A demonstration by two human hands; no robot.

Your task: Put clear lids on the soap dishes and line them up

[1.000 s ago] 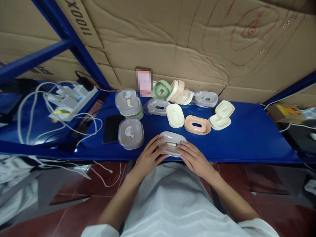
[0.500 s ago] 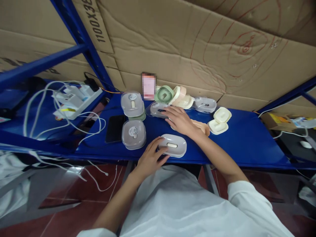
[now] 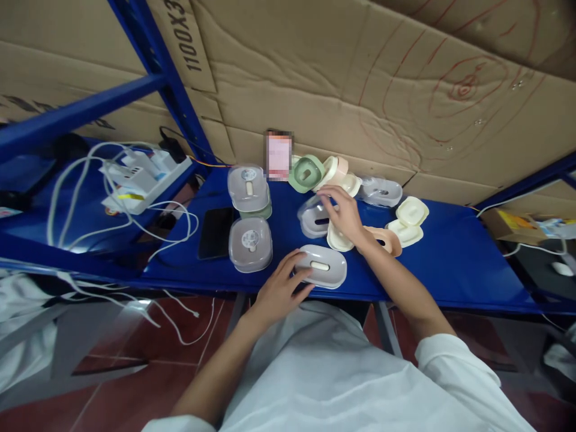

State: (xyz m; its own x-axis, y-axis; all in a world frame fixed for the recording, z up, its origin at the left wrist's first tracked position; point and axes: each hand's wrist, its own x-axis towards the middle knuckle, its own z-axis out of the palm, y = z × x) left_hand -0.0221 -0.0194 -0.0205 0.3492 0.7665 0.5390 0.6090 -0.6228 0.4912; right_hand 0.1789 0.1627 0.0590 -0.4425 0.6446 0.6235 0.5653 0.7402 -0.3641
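A light grey soap dish [image 3: 333, 273] with a white bar in its middle lies at the table's front edge. My left hand [image 3: 281, 288] grips its left end, fingers on the rim and thumb at the near side. Farther back, my right hand [image 3: 345, 213] has its fingers bent over a second grey soap dish [image 3: 310, 227] with a clear lid. The fingertips hide part of that dish and lid. Under the right wrist are a cream dish piece [image 3: 338, 239] and a peach dish piece [image 3: 389, 240] with a dark slot.
Left on the blue table [image 3: 454, 264] are lidded grey boxes [image 3: 250, 245] and a black phone [image 3: 216, 233]. Behind stand a green dish [image 3: 306, 173], a clear-lidded dish [image 3: 382, 192] and a propped screen [image 3: 279, 156]. Cream pieces [image 3: 411, 211] lie right; a power strip [image 3: 148, 180] trails cables at left.
My right hand has drawn the lidded grey soap dish nearer and to the right, turning it somewhat. My left hand keeps its place on the front dish. The view has shifted slightly.
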